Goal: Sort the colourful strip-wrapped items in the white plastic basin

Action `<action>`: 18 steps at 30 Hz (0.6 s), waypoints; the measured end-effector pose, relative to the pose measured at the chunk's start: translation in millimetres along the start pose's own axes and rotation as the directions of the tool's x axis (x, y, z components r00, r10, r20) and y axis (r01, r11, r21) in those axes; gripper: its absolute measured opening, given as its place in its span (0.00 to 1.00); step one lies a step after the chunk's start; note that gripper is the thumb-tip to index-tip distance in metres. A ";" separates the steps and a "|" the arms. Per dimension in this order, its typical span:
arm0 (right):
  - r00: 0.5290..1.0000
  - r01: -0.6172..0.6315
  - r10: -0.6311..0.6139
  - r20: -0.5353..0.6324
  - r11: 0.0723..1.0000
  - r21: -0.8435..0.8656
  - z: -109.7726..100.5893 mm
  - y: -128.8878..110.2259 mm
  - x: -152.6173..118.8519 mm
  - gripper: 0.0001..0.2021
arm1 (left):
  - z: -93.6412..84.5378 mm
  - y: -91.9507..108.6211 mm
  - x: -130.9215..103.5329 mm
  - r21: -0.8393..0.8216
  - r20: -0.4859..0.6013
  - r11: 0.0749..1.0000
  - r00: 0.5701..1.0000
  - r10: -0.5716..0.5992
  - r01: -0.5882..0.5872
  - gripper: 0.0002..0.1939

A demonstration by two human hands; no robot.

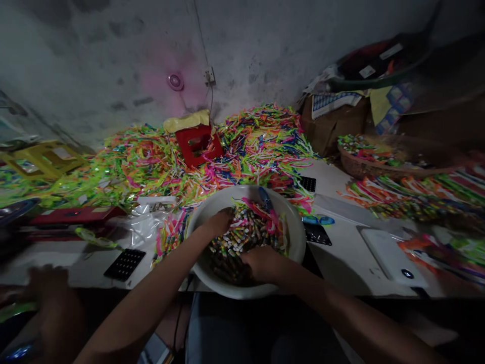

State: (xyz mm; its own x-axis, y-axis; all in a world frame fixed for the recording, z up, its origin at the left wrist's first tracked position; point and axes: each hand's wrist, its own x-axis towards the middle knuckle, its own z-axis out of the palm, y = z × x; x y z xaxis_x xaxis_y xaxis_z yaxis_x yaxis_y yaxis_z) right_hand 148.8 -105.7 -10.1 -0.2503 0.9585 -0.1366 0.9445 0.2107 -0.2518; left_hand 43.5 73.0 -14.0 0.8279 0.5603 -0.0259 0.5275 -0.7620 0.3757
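A large white basin stands at the front edge of the table before me. Many small, short cylindrical pieces, multicoloured with whitish ends, fill it, along with a few pink and yellow strips. At the basin's left side, my left hand reaches into the pieces. My right hand is lower down, among the pieces near the front rim. The fingers of both hands are largely hidden, so any grip does not show. Scissors with a blue handle lean against the far inner wall.
Heaps of bright strips cover the table's back, around a red plastic stand. A small pink fan stands near the wall. Black perforated plates and a white phone lie nearby. Another person's hand is blurred at left.
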 end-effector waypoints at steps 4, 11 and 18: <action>0.972 0.059 -0.006 -0.237 0.974 0.218 -3.1 1.7 -2.4 0.07 | -10.7 -2.0 -11.3 0.015 -0.028 0.998 0.998 -0.056 0.056 0.08; 0.861 0.004 0.237 -0.450 0.881 0.472 -13.7 0.1 3.3 0.09 | -28.8 4.8 -50.9 -0.137 -0.192 0.986 0.973 -0.125 0.100 0.13; 0.796 -0.042 0.404 -0.450 0.780 0.625 -19.5 4.2 1.3 0.13 | -30.7 42.4 -104.9 -0.609 -0.180 0.793 0.974 -0.137 -0.001 0.16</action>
State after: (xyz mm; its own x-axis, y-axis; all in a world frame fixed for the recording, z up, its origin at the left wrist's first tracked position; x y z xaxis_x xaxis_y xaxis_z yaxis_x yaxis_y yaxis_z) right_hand 156.6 -99.8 7.3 0.2778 0.9349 0.2208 0.6141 0.0040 -0.7893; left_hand -26.9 -8.1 33.1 0.6999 0.7085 0.0901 0.3016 -0.4076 0.8619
